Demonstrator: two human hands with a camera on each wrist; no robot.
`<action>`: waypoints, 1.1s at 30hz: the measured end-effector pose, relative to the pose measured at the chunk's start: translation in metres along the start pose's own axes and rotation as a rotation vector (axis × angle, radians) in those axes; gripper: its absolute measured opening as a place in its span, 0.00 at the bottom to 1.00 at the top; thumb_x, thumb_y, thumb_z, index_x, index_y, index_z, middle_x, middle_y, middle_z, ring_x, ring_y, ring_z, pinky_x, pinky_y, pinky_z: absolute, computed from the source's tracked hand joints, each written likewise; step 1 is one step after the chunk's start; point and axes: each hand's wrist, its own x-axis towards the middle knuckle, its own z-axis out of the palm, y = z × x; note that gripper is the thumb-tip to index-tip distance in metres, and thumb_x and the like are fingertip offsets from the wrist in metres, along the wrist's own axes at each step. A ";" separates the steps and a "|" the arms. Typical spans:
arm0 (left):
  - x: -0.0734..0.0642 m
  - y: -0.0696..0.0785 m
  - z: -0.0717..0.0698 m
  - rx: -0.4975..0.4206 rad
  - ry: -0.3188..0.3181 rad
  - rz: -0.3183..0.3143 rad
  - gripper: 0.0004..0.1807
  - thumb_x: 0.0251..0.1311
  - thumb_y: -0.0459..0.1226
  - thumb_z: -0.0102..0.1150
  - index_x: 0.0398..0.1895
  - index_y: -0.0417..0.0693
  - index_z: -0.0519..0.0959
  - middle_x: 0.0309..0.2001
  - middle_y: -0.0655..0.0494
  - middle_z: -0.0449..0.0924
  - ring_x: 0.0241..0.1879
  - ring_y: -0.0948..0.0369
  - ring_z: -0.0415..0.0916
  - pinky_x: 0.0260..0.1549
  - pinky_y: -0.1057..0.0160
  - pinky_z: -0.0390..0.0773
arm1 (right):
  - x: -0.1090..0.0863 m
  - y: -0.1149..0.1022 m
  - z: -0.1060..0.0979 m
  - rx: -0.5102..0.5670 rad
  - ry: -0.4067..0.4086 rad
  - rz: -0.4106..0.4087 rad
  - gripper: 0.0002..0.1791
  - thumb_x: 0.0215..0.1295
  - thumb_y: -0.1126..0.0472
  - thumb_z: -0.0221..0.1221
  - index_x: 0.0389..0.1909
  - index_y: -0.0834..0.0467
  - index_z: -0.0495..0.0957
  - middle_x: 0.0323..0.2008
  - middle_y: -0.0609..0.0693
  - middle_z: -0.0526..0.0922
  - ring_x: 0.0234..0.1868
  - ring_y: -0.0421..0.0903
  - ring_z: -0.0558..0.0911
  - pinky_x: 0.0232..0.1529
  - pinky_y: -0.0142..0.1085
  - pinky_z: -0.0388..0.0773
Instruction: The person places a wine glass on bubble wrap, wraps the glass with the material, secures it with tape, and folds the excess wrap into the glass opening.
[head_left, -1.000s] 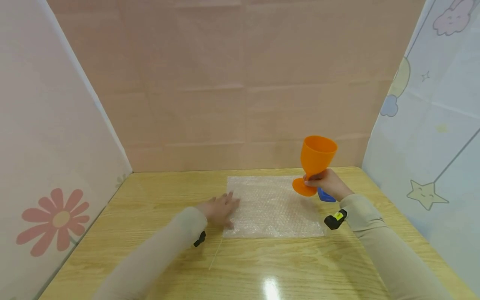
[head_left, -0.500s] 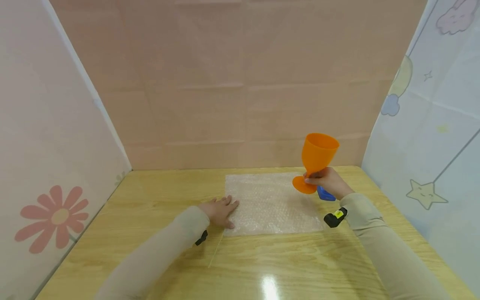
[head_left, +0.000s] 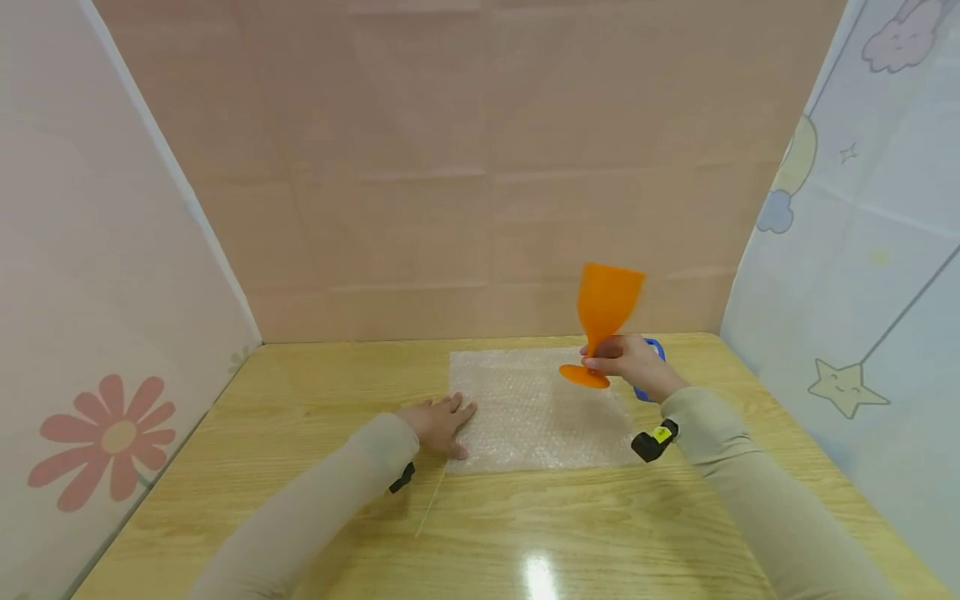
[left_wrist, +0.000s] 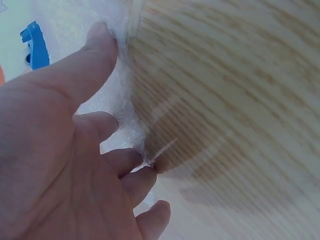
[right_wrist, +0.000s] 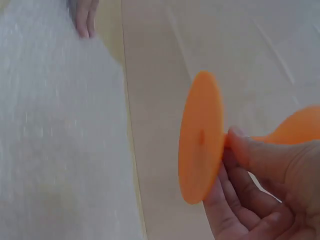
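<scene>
An orange plastic goblet point(head_left: 609, 300) is held over the right part of a flat sheet of bubble wrap point(head_left: 525, 417). My right hand point(head_left: 633, 364) pinches its stem just above the round foot, and the cup end leans slightly right. In the right wrist view the underside of the goblet's foot point(right_wrist: 200, 140) faces the camera, thumb and fingers closed round the stem. My left hand point(head_left: 438, 423) lies with spread fingers on the left edge of the bubble wrap. The left wrist view shows the fingertips point(left_wrist: 125, 160) along that edge.
A blue object point(head_left: 645, 395), partly hidden behind my right hand, sits at the right end of the bubble wrap; a tape dispenser-like blue shape point(left_wrist: 36, 46) shows in the left wrist view. A thin pale strip point(head_left: 431, 504) lies on the wooden table point(head_left: 337, 367). Patterned walls enclose three sides.
My right hand has moved a little left with the goblet and turned it more upright, its mouth now seen edge-on. More of the blue object shows. The left hand has stayed in place.
</scene>
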 end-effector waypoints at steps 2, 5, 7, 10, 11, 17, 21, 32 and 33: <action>0.001 0.000 0.001 0.005 0.000 0.002 0.45 0.63 0.59 0.53 0.77 0.54 0.47 0.77 0.47 0.43 0.76 0.53 0.44 0.72 0.49 0.50 | 0.003 -0.009 0.012 0.072 -0.029 0.025 0.18 0.66 0.60 0.60 0.49 0.71 0.76 0.42 0.58 0.85 0.41 0.42 0.83 0.47 0.38 0.80; 0.002 -0.001 0.001 0.000 -0.001 0.004 0.45 0.63 0.58 0.53 0.77 0.54 0.47 0.77 0.47 0.42 0.76 0.53 0.43 0.72 0.49 0.50 | 0.009 -0.024 0.031 0.194 -0.087 0.074 0.20 0.67 0.61 0.59 0.51 0.73 0.75 0.43 0.56 0.85 0.39 0.39 0.83 0.47 0.35 0.81; 0.003 -0.002 0.001 0.004 -0.004 0.004 0.45 0.63 0.58 0.53 0.77 0.54 0.47 0.77 0.47 0.42 0.76 0.53 0.43 0.72 0.49 0.50 | 0.010 -0.035 0.045 0.228 -0.133 0.099 0.19 0.67 0.61 0.59 0.52 0.72 0.76 0.45 0.55 0.84 0.41 0.39 0.83 0.47 0.33 0.80; 0.004 -0.003 0.000 0.002 -0.006 -0.001 0.45 0.63 0.58 0.53 0.77 0.55 0.47 0.77 0.47 0.43 0.76 0.53 0.44 0.72 0.49 0.50 | 0.011 -0.047 0.066 0.233 -0.223 0.119 0.18 0.68 0.61 0.58 0.51 0.71 0.77 0.50 0.59 0.82 0.43 0.40 0.82 0.49 0.34 0.79; 0.004 -0.003 0.000 0.001 -0.005 -0.003 0.45 0.62 0.59 0.54 0.77 0.55 0.47 0.77 0.48 0.43 0.76 0.53 0.44 0.72 0.49 0.50 | 0.011 -0.050 0.073 0.232 -0.247 0.129 0.17 0.68 0.61 0.57 0.50 0.70 0.78 0.50 0.58 0.82 0.43 0.40 0.81 0.49 0.34 0.79; 0.005 -0.004 0.000 -0.008 0.004 -0.001 0.45 0.62 0.58 0.55 0.77 0.56 0.49 0.77 0.48 0.45 0.75 0.52 0.47 0.71 0.49 0.51 | 0.017 -0.050 0.110 0.236 -0.357 0.179 0.11 0.67 0.64 0.58 0.40 0.70 0.80 0.38 0.52 0.84 0.35 0.39 0.79 0.43 0.34 0.79; 0.005 -0.003 0.002 -0.015 0.005 -0.009 0.46 0.61 0.58 0.55 0.77 0.55 0.48 0.77 0.49 0.45 0.75 0.53 0.47 0.71 0.50 0.52 | 0.021 -0.040 0.128 0.216 -0.362 0.193 0.10 0.65 0.66 0.59 0.37 0.72 0.80 0.29 0.46 0.83 0.30 0.39 0.79 0.38 0.33 0.80; 0.001 -0.001 0.002 -0.048 0.028 0.003 0.46 0.61 0.56 0.57 0.77 0.52 0.49 0.77 0.46 0.45 0.75 0.51 0.48 0.70 0.48 0.55 | 0.029 -0.027 0.148 0.265 -0.408 0.236 0.12 0.64 0.70 0.58 0.20 0.62 0.78 0.21 0.45 0.78 0.25 0.38 0.75 0.30 0.29 0.76; 0.001 -0.001 0.002 -0.052 0.029 0.005 0.46 0.62 0.56 0.57 0.77 0.52 0.48 0.77 0.45 0.45 0.75 0.51 0.48 0.70 0.48 0.55 | 0.030 -0.027 0.148 0.264 -0.412 0.243 0.12 0.64 0.70 0.57 0.19 0.61 0.77 0.21 0.45 0.77 0.24 0.38 0.74 0.29 0.28 0.75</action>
